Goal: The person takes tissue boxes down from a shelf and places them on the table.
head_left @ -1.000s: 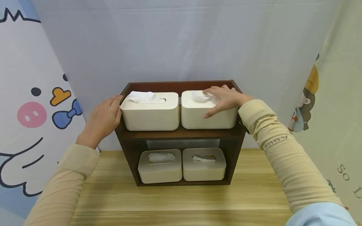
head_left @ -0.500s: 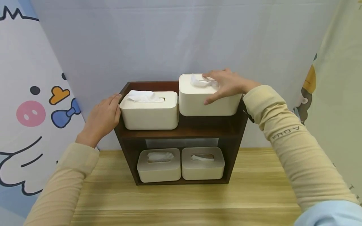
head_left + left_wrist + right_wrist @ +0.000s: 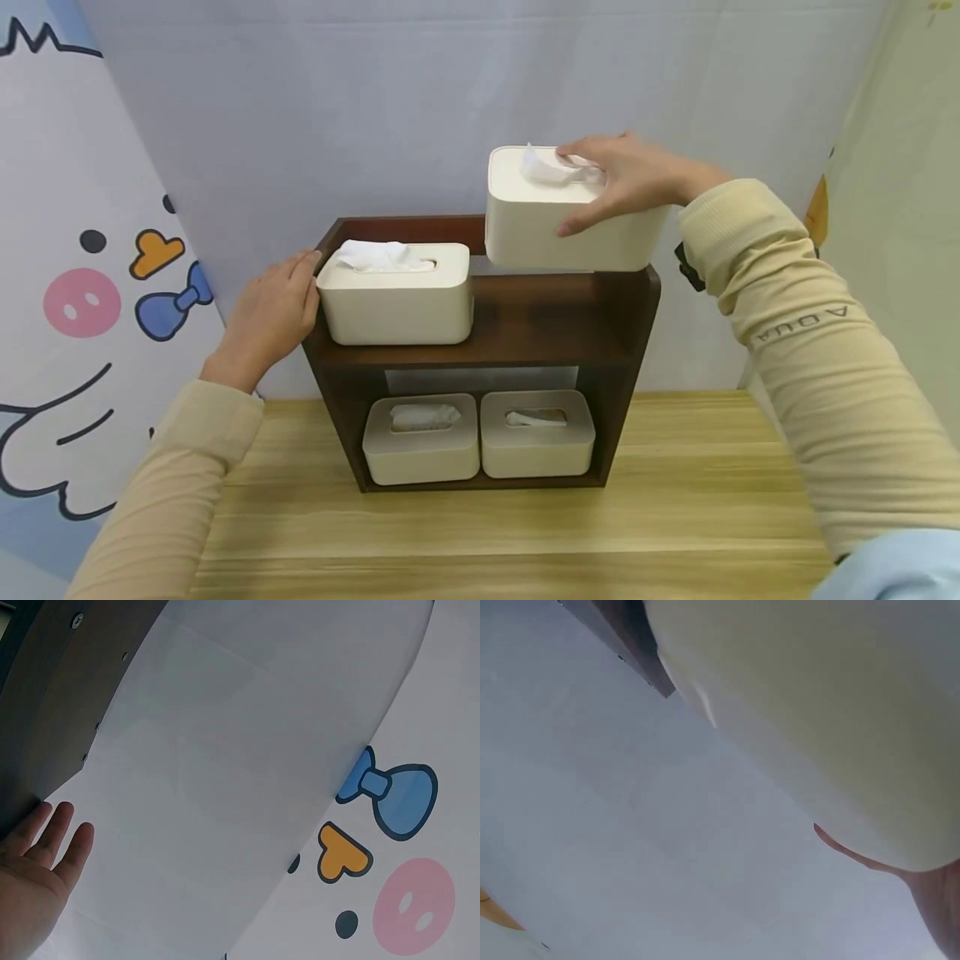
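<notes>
My right hand (image 3: 637, 177) grips a cream tissue box (image 3: 525, 229) from above, the thumb on its front face and the fingers over its top. White tissue pokes from its slot. The box hangs above the upper right of a dark brown wooden shelf (image 3: 547, 317). In the right wrist view the pale box (image 3: 810, 712) hides most of the hand. My left hand (image 3: 264, 321) rests on the shelf's upper left side; in the left wrist view its fingers look fairly straight against the side panel (image 3: 75, 697). Beside it, a second cream tissue box (image 3: 397, 312) sits on the upper tier.
Two more tissue boxes, a left one (image 3: 422, 458) and a right one (image 3: 537, 454), sit on the lower tier. The shelf stands on a wood-grain table (image 3: 480, 542) against a pale curtain (image 3: 337, 108). Cartoon-printed cloth (image 3: 75, 192) hangs at the left.
My right hand has lifted the right tissue box off the upper tier, upward and slightly right, baring the board under it. My left hand has stayed on the shelf's side.
</notes>
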Motion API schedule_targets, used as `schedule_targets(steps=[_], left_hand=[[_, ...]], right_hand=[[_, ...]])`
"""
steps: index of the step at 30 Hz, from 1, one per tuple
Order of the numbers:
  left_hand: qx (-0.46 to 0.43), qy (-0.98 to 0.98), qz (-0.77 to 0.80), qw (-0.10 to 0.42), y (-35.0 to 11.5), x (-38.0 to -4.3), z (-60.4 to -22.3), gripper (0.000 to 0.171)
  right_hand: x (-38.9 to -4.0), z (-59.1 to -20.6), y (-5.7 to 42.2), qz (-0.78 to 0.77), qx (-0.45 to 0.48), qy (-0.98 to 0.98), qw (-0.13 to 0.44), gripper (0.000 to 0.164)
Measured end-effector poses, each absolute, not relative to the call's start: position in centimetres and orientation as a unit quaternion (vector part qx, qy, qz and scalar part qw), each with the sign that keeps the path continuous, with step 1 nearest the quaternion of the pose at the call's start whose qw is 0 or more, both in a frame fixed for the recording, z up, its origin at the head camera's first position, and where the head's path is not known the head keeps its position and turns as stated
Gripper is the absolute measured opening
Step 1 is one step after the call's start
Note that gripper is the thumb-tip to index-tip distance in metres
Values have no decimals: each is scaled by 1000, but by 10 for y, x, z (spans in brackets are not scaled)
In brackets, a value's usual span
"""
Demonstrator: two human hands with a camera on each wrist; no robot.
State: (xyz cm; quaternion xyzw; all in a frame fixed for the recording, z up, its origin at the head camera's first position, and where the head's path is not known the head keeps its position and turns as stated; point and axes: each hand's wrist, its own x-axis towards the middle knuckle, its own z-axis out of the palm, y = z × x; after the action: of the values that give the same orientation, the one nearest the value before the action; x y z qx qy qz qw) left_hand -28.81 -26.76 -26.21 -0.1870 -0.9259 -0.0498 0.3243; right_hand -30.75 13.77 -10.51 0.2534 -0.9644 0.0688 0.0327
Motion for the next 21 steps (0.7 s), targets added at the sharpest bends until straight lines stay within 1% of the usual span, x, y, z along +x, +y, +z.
schedule_targets(steps=[10,16,21], left_hand=[[-183,-929,-51,316,-268,-287,-261,40],[-180,-932,-51,310,-268,-286,-260,40],[-182,-930,-51,315,-268,-286,-260,40]], right_hand=[[-303,-92,176,87,219,-971,43,99],[-300,-89,205,83,191,-977,39,99],[-296,-91,227,83,173,-981,35,98]])
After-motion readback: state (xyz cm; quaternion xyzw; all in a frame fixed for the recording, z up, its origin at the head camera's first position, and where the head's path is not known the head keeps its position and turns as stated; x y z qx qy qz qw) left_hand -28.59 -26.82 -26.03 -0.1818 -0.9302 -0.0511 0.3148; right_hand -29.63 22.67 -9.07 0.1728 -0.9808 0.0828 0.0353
